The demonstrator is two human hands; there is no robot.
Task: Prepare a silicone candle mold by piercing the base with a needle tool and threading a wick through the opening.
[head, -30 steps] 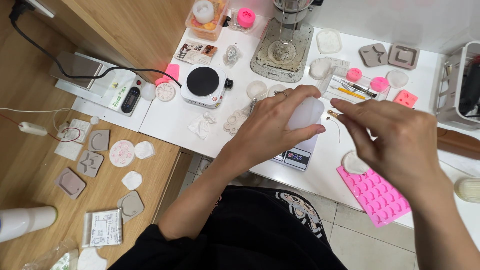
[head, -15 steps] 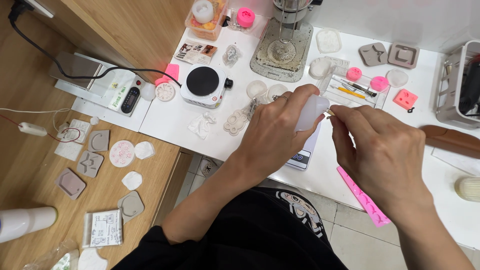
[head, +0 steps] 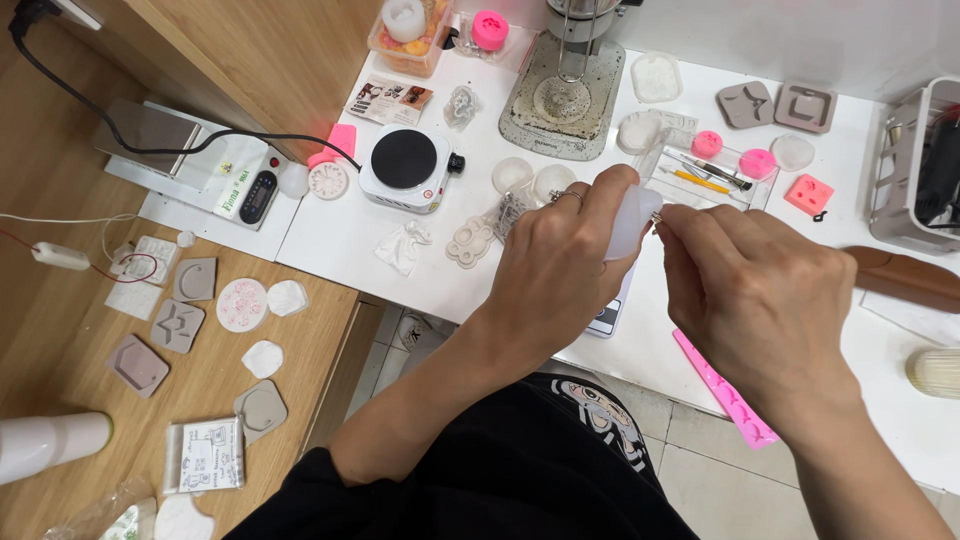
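Observation:
My left hand (head: 565, 265) grips a small translucent white mould (head: 629, 222) above the white table, a ring on one finger. My right hand (head: 760, 300) pinches a thin metal tool (head: 657, 222) whose tip touches the right end of the mould. Both hands hover over a small digital scale (head: 608, 316), mostly hidden beneath them. A pink silicone mould tray (head: 725, 390) lies at the table's front edge, partly under my right wrist.
A small black-topped hot plate (head: 408, 168), a stand mixer base (head: 562, 95), a clear tray of tools (head: 705, 172), pink and grey moulds (head: 808, 193), a wire basket (head: 915, 165) and a brown rolling pin (head: 900, 278) sit on the white table. Several plaster casts (head: 240, 304) lie on the wooden counter at left.
Both hands have drifted slightly left and up. My right hand has closed in on the white mould and now covers more of the pink tray.

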